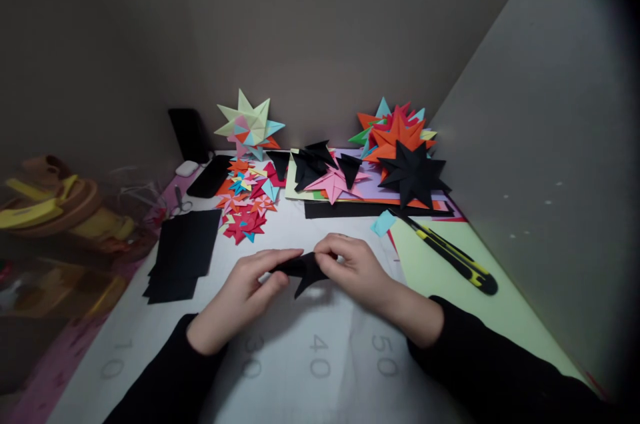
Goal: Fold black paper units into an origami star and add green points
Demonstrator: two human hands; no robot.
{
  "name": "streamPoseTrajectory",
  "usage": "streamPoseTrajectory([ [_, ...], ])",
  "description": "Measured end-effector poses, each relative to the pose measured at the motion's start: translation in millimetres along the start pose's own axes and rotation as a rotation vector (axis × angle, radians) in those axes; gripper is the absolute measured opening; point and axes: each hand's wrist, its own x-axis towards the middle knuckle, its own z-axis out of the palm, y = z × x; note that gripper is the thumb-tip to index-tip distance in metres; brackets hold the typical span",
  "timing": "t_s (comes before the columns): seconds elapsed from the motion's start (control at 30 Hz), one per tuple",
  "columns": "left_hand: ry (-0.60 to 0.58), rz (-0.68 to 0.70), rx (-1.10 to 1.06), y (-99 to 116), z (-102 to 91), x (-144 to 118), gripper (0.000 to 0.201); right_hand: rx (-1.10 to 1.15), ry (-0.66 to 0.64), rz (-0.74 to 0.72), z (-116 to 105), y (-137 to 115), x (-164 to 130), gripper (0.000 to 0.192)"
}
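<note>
A folded piece of black origami paper (309,272) with pointed ends is held between my hands, just above the white mat (285,357). My left hand (253,281) grips its left end, the fingers lying along the top edge and the thumb below. At the right end my right hand (353,267) pinches the paper between thumb and forefinger. One dark tip points down toward me. Beyond my hands lie several folded black pieces (310,164) and a pink paper star (336,183). A finished-looking black star (415,174) leans against colourful stars at the back right.
Black paper squares (185,244) are stacked at left, near small scissors (181,201) and a dark phone (210,176). Small coloured stars (247,211) lie in a pile. A yellow-black utility knife (455,257) rests on pale green paper (440,297) at right. Walls stand behind and right.
</note>
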Motion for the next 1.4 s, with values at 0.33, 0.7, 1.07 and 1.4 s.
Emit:
streamPoseTrajectory([
  [0.33,-0.12,-0.471,-0.649,-3.0,11.6,3.0,0.038,0.089,-0.176,0.221,8.3,4.0,-0.3,0.014],
  [0.7,-0.119,-0.392,-0.685,-4.9,14.2,4.8,0.033,-0.057,-0.046,0.1,7.5,-0.6,-4.5,0.009],
  [1.07,0.104,-0.323,-0.341,4.7,21.4,3.3,0.014,0.186,-0.142,0.245,-2.2,-6.3,3.2,0.021],
  [1.4,0.211,-0.306,-0.225,10.2,21.0,-0.4,0.013,0.059,-0.063,0.329,4.8,-17.1,-1.4,0.018],
])
